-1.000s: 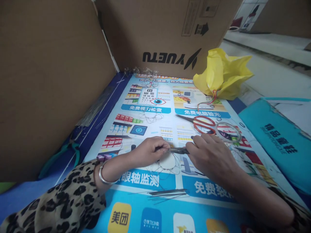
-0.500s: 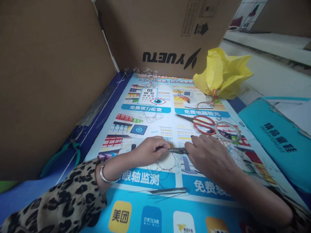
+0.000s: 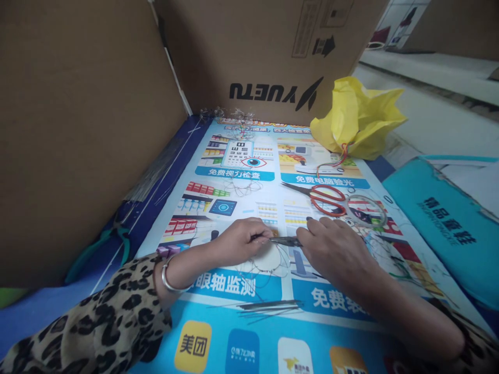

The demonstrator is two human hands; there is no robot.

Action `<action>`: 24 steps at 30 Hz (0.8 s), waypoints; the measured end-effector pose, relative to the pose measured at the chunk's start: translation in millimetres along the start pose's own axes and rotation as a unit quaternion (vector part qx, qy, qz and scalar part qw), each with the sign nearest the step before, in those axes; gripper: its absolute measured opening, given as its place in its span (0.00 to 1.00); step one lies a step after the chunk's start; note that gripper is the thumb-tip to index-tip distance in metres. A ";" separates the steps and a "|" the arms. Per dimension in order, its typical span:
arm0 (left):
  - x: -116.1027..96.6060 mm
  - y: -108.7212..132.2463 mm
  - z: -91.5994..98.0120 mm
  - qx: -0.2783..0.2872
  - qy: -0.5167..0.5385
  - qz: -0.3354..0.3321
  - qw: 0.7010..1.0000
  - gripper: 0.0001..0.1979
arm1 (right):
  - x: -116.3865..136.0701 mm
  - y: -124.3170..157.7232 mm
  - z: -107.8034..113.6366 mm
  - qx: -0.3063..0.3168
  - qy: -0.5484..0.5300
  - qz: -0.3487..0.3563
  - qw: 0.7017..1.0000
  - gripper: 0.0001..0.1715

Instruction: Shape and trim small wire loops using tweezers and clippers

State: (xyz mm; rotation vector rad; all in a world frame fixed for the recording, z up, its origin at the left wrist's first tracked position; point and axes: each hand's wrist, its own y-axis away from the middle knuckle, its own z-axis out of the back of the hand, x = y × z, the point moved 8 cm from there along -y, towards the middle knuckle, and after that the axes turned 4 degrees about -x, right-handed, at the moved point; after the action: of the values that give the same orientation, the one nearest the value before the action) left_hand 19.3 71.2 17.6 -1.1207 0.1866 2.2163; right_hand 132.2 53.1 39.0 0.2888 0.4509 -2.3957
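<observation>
My right hand [image 3: 331,246] is closed round needle-nose pliers [image 3: 286,241], whose jaws point left and reach the fingertips of my left hand [image 3: 245,241]. Those left fingers are pinched together on a thin wire piece [image 3: 275,266], and its loops hang below them over the printed sheet. Where exactly the jaws grip the wire is too fine to make out. Just in front of my hands lies a small bundle of straight dark wires [image 3: 271,306]. Red-handled scissors [image 3: 325,199] rest beyond my right hand, beside a clear ring-shaped roll [image 3: 366,210].
Cardboard walls [image 3: 249,57] stand at the left and back. Green-handled pliers [image 3: 117,239] and straight wires [image 3: 150,171] lie at left. Looped wire shapes [image 3: 244,184] sit farther back. A yellow bag [image 3: 354,119] and a teal box [image 3: 444,223] are at right.
</observation>
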 end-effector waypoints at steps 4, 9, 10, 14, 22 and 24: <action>0.0 0.1 0.4 -0.005 0.000 -0.003 1.000 0.07 | 0.1 -0.3 -0.1 0.005 -0.006 -0.001 1.000 0.07; 0.0 -0.2 0.4 -0.008 -0.002 -0.004 1.000 0.07 | -0.8 0.2 -2.5 0.009 -0.010 -0.003 1.000 0.06; 0.3 -0.2 0.6 -0.010 0.001 -0.002 1.000 0.07 | -1.4 0.2 -4.0 0.010 -0.010 -0.006 1.000 0.06; 3.5 0.4 2.1 -0.016 0.035 0.023 0.999 0.06 | -4.0 -0.5 -13.6 0.019 -0.044 -0.019 0.999 0.04; 9.2 1.4 3.2 -0.013 0.092 0.056 0.994 0.07 | -7.5 0.7 -28.8 0.043 -0.114 -0.041 0.992 0.08; 11.1 1.5 3.1 -0.010 0.105 0.061 0.993 0.07 | -7.8 1.6 -33.6 0.054 -0.136 -0.049 0.988 0.11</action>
State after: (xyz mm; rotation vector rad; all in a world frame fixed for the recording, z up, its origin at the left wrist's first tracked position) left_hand 11.5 76.6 10.8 -1.3877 0.3296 2.2072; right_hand 142.1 69.7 10.4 -0.0146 0.2142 -2.5125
